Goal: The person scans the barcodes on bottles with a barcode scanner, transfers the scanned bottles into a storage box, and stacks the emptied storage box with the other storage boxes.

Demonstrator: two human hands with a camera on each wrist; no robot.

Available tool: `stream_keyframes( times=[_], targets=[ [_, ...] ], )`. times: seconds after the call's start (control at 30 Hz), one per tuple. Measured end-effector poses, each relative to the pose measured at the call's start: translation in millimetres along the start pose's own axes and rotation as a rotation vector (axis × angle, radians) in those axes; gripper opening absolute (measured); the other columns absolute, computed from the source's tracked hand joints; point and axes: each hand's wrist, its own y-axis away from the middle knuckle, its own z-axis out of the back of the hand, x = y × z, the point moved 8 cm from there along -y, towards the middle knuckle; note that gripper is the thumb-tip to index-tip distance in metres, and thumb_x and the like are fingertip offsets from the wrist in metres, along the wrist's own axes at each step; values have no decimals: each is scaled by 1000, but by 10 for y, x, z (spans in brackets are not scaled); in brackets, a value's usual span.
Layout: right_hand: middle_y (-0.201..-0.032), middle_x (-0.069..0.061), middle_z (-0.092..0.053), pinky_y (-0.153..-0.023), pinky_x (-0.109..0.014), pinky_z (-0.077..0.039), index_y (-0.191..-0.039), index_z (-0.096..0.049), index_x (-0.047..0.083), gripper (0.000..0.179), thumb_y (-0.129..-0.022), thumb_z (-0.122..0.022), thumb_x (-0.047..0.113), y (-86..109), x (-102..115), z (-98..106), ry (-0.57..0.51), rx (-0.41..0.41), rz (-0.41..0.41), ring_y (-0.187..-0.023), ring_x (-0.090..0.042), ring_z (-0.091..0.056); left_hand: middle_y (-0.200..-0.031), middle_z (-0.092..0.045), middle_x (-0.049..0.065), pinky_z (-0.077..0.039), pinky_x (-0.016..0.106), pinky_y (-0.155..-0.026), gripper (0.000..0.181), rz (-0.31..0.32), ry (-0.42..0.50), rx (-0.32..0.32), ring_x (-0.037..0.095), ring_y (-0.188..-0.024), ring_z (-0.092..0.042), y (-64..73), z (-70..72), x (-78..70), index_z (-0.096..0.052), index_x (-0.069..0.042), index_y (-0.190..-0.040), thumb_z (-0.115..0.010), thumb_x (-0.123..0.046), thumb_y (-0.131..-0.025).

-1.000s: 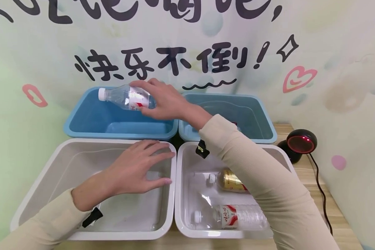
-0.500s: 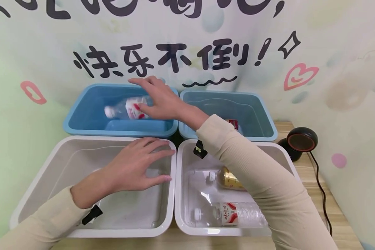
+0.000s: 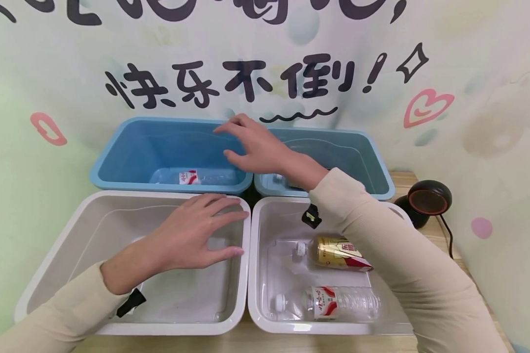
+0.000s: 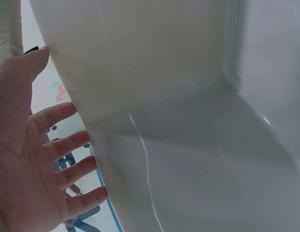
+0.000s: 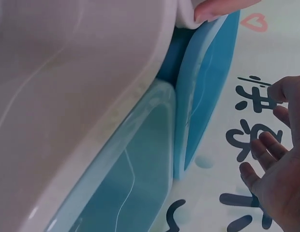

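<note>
My right hand (image 3: 259, 147) hovers with spread fingers over the touching rims of the two blue bins and holds nothing. A clear plastic bottle (image 3: 188, 177) with a red-and-white label lies on its side in the left blue bin (image 3: 168, 128). In the right wrist view, the relaxed fingers of the right hand (image 5: 280, 164) show nothing between them. My left hand (image 3: 194, 238) is spread over the left white bin (image 3: 137, 329), fingertips right at its right rim. Those fingertips (image 4: 94, 162) also meet the rim in the left wrist view.
The right white bin (image 3: 304, 327) holds a gold-labelled bottle (image 3: 335, 251) and a clear bottle (image 3: 335, 302), both lying down. My right wrist partly hides items in the right blue bin (image 3: 357, 147). A black round device (image 3: 429, 197) with a cable stands at the right.
My right hand has let go of the clear bottle, which dropped into the left blue bin. The hand then moved right. The left hand has stayed in place.
</note>
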Motion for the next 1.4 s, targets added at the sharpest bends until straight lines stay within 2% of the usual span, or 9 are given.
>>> stream_keyframes(
  times=[0.3, 0.53, 0.67, 0.9, 1.1, 1.27, 1.4],
  targets=[
    [-148, -7, -53, -106, -41, -52, -149, -58, 18, 47, -103, -64, 25, 386, -129, 74, -17, 1, -33, -128, -24, -56, -155, -59, 1, -48, 57, -118, 66, 14, 16, 13, 30, -145, -53, 15, 4, 1, -63, -32, -147, -68, -69, -92],
    [-149, -9, -54, -109, -47, -54, -149, -58, 16, 48, -103, -66, 25, 721, -191, 53, -107, 69, -71, -136, -27, -55, -155, -59, 2, -47, 59, -118, 66, 16, 7, 15, 30, -146, -52, -11, 0, -5, -63, -33, -147, -68, -68, -92],
    [-148, -9, -56, -107, -48, -57, -148, -59, 14, 48, -102, -68, 24, 908, -185, 52, -129, 71, -84, -134, -28, -57, -156, -59, 2, -47, 59, -118, 66, 13, 5, 17, 31, -146, -52, -28, 7, -12, -63, -32, -147, -69, -68, -92],
    [-144, -6, -58, -102, -46, -60, -147, -61, 13, 48, -101, -71, 22, 1055, -95, 0, -184, 38, -65, -128, -26, -60, -154, -59, 1, -48, 58, -117, 64, 19, 7, 11, 30, -144, -53, -8, 6, -10, -64, -32, -146, -68, -67, -92],
    [-131, -5, -63, -94, -41, -61, -140, -66, 15, 40, -100, -72, 21, 1212, -31, -3, -203, 13, -95, -115, -18, -61, -154, -59, 1, -48, 57, -118, 66, 5, 7, -14, 29, -144, -53, -5, 17, -16, -64, -32, -146, -68, -69, -92],
    [-120, 3, -65, -90, -33, -60, -133, -68, 19, 36, -98, -75, 22, 1409, 20, -39, -188, 54, -125, -108, -11, -62, -155, -59, 1, -48, 58, -117, 66, 18, 15, 0, 30, -144, -53, -8, 3, -10, -63, -34, -147, -67, -69, -92],
    [-123, 6, -66, -89, -30, -62, -132, -69, 21, 36, -97, -76, 24, 1545, 31, -148, -170, 116, -144, -109, -9, -64, -155, -59, 1, -48, 58, -117, 66, 31, 11, 16, 30, -144, -53, 3, -4, 4, -63, -34, -147, -67, -70, -92]
  ],
)
